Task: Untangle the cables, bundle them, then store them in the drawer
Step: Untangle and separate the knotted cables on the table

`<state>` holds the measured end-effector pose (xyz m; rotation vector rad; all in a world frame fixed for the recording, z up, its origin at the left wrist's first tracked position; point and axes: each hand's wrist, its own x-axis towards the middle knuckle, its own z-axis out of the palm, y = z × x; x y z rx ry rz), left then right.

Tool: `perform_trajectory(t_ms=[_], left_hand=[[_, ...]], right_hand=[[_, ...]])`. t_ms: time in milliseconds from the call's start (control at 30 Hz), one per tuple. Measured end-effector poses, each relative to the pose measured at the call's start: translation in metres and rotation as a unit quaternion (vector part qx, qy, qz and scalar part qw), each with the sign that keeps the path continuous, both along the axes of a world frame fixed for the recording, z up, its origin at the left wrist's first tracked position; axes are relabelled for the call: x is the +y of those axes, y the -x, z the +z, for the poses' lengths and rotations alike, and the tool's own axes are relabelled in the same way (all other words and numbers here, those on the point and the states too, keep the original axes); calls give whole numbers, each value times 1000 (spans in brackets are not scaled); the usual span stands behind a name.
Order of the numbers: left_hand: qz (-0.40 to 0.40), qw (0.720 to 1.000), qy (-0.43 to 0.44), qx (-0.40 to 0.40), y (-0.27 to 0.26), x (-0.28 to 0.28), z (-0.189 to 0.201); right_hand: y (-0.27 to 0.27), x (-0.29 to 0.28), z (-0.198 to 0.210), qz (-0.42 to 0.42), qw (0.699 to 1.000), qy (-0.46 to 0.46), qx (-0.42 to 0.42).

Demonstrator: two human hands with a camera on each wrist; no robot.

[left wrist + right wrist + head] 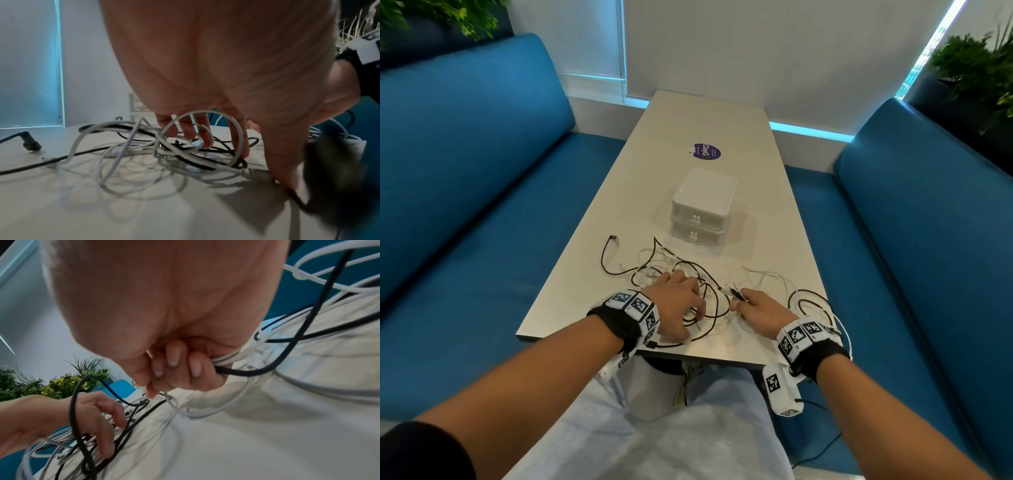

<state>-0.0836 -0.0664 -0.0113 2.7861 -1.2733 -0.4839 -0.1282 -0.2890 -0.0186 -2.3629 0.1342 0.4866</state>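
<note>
A tangle of black and white cables (654, 270) lies on the near end of the white table (722, 116). My left hand (685, 303) rests on the tangle with spread, fairly straight fingers (240, 146), and its thumb presses a black cable to the tabletop. To the right, my right hand (748, 305) grips a bunch of black and white cable ends (246, 372) in curled fingers. More loops (811, 305) trail past that wrist to the table's right edge. The white two-drawer box (702, 209) stands behind the tangle with both drawers pushed in.
Blue benches (465, 205) run along both sides of the table. A purple round sticker (705, 151) lies beyond the drawer box. A black plug (30, 143) lies at the tangle's far left. Plants (972, 72) stand behind the benches.
</note>
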Motion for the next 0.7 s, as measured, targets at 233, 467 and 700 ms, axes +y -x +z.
perform_trajectory(t_ms=[233, 467, 700], left_hand=[[32, 993, 44, -107, 0, -9, -9], [-40, 964, 87, -250, 10, -14, 1], [-256, 929, 27, -265, 25, -23, -8]], right_hand=[[3, -3, -5, -3, 1000, 10, -10], [2, -10, -9, -43, 998, 19, -30], [2, -7, -12, -42, 998, 29, -27]])
